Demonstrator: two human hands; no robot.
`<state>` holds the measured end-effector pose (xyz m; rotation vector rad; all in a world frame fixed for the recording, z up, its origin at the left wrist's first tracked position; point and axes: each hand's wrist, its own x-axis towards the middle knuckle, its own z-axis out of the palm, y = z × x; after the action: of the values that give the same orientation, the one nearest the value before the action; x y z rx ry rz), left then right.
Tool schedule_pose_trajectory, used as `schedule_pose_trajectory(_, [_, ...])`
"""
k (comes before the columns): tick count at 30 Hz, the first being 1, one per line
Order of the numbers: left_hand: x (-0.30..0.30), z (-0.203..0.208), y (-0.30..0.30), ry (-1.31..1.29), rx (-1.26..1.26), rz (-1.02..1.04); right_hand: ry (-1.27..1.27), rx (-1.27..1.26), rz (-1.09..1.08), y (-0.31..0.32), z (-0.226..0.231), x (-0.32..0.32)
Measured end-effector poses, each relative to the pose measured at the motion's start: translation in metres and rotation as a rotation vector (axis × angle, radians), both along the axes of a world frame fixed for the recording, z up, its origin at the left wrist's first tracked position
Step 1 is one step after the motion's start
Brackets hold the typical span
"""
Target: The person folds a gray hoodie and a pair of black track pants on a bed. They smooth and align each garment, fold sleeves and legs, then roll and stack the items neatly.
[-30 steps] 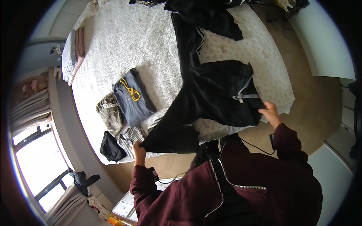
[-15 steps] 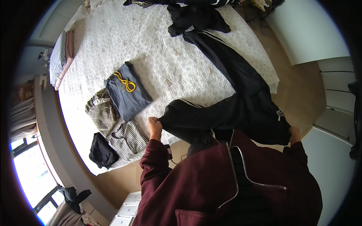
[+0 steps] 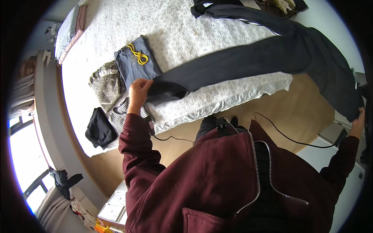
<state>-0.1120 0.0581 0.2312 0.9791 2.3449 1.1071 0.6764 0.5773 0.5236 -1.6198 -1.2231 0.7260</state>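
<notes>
A pair of black trousers (image 3: 241,62) with white side stripes is stretched between the person's two hands, across the near right part of a bed (image 3: 175,31) with a pale textured cover. The left hand (image 3: 139,93) pinches the end of one leg, thumb and fingers closed on the cloth, at the near left. The right hand (image 3: 358,122) grips the other end out beyond the right edge of the bed, over the floor (image 3: 303,101); its fingers are partly hidden by the fabric. The second leg runs back to the far side, where its end reaches a black garment (image 3: 200,8). Just beyond the left hand lies a folded blue-grey garment (image 3: 134,70) with a looped yellow drawstring (image 3: 143,59) on top. Beside it, to the left, is a dotted garment (image 3: 108,89); nearer come a black-and-white striped top (image 3: 118,118), partly behind the left forearm, and a folded black garment (image 3: 101,128) at the bed's near left corner. Folded textiles (image 3: 77,27), pink and greyish, rest at the far left edge.
</notes>
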Motion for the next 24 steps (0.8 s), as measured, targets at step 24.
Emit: schedule_pose_trajectory(24, [0.211, -0.079, 0.050, 0.031, -0.284, -0.460, -0.251, -0.139, -0.001, -0.077, -0.112, 0.129])
